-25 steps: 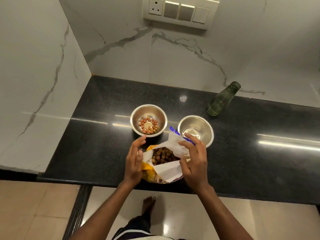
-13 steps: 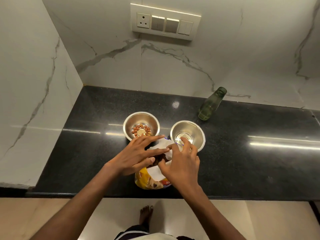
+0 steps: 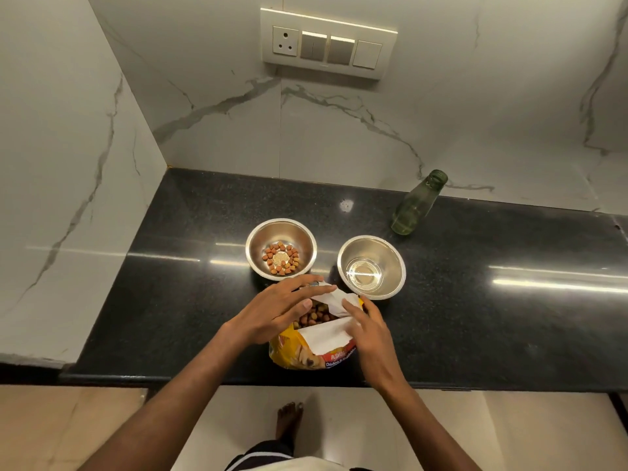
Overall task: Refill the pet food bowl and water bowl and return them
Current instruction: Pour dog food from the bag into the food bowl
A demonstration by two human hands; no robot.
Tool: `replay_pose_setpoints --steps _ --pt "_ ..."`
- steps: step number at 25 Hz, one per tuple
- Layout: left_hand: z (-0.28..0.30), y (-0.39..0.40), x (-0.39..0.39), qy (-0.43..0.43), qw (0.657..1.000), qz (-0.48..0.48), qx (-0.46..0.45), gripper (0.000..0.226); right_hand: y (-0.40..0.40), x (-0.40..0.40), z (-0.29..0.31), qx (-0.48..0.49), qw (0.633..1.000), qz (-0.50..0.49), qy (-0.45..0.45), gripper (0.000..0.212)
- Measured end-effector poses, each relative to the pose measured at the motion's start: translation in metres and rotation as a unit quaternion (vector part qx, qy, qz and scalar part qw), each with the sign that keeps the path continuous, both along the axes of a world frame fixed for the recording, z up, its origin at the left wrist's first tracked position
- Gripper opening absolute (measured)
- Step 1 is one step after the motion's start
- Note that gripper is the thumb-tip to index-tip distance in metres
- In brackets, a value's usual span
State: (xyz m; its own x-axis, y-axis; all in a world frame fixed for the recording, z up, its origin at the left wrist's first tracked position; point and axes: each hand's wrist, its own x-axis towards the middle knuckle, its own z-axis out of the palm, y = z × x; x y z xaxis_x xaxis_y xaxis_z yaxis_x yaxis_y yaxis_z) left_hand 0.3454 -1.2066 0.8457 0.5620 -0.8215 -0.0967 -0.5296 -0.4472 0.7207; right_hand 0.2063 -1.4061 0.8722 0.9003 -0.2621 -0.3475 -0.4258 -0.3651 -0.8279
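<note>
Two steel bowls stand on the black counter (image 3: 190, 300). The left food bowl (image 3: 281, 248) holds a small ring of brown kibble. The right water bowl (image 3: 371, 266) has a little clear water at its bottom. In front of them a yellow pet food bag (image 3: 306, 355) stands upright, its white-lined top folded back and kibble showing inside. My left hand (image 3: 277, 312) lies flat over the bag's mouth, fingers spread across the far flap. My right hand (image 3: 368, 329) pinches the white flap at the bag's right edge.
A green glass bottle (image 3: 416, 205) without a cap stands at the back right by the marble wall. A socket and switch plate (image 3: 326, 47) hangs on the wall above. The counter's front edge runs just below the bag, with my bare foot (image 3: 289, 416) on the floor.
My left hand went from the bag's left side to lying over its mouth. My right hand shifted from the upper flap down to the bag's right edge. The bowls did not move.
</note>
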Motion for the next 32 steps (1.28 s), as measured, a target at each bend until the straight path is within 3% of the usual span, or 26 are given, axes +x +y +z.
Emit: replay_pose_setpoints --steps 1,3,4,6,8,10,12,15,17,19,22,26,29,32 --pt "0.000 0.001 0.000 0.008 1.000 0.010 -0.021 0.049 0.000 0.008 0.008 -0.025 0.999 -0.023 0.003 0.052" --pt "-0.001 0.003 0.000 0.032 0.997 0.031 -0.066 0.049 -0.001 0.017 0.023 -0.226 0.972 0.050 -0.032 0.072" --pt "-0.001 0.004 0.001 0.037 0.995 0.035 -0.082 0.049 -0.001 0.016 0.027 -0.338 0.929 0.131 -0.081 0.073" --pt "0.000 0.003 0.001 0.028 0.995 0.031 -0.088 0.049 -0.007 0.012 0.031 -0.467 0.829 0.283 -0.122 0.078" --pt "0.001 0.004 0.002 0.016 0.997 0.018 -0.074 0.049 -0.013 0.014 0.032 -0.523 0.781 0.316 -0.125 0.066" --pt "0.002 0.004 0.005 -0.012 0.999 0.012 -0.049 0.047 -0.021 0.017 0.038 -0.529 0.769 0.314 -0.173 0.041" --pt "0.002 0.004 0.006 -0.079 0.997 0.019 -0.010 0.045 -0.035 0.010 0.047 -0.495 0.759 0.368 -0.208 0.030" --pt "-0.007 0.000 -0.003 -0.160 0.987 0.019 0.007 0.046 -0.054 -0.015 0.045 -0.349 0.819 0.419 -0.176 0.017" --pt "-0.013 -0.002 -0.009 -0.146 0.989 0.032 -0.001 0.048 -0.053 -0.019 0.031 -0.279 0.879 0.358 -0.150 0.035" --pt "-0.018 -0.003 -0.012 -0.114 0.992 0.049 -0.019 0.049 -0.043 -0.014 0.016 -0.277 0.912 0.246 -0.174 0.047" --pt "-0.024 -0.001 -0.014 -0.050 0.995 0.063 -0.054 0.049 -0.023 -0.014 -0.012 -0.303 0.912 0.147 -0.234 0.025" --pt "-0.035 -0.005 -0.021 0.017 0.990 0.085 -0.111 0.048 -0.013 -0.015 -0.043 -0.213 0.948 0.098 -0.213 0.083" --pt "-0.042 -0.008 -0.023 0.031 0.980 0.125 -0.149 0.048 0.005 -0.006 -0.060 -0.114 0.973 0.035 -0.195 0.096" --pt "-0.052 -0.011 -0.028 0.064 0.967 0.173 -0.177 0.049 0.011 -0.003 -0.074 0.008 0.982 -0.049 -0.184 0.094"
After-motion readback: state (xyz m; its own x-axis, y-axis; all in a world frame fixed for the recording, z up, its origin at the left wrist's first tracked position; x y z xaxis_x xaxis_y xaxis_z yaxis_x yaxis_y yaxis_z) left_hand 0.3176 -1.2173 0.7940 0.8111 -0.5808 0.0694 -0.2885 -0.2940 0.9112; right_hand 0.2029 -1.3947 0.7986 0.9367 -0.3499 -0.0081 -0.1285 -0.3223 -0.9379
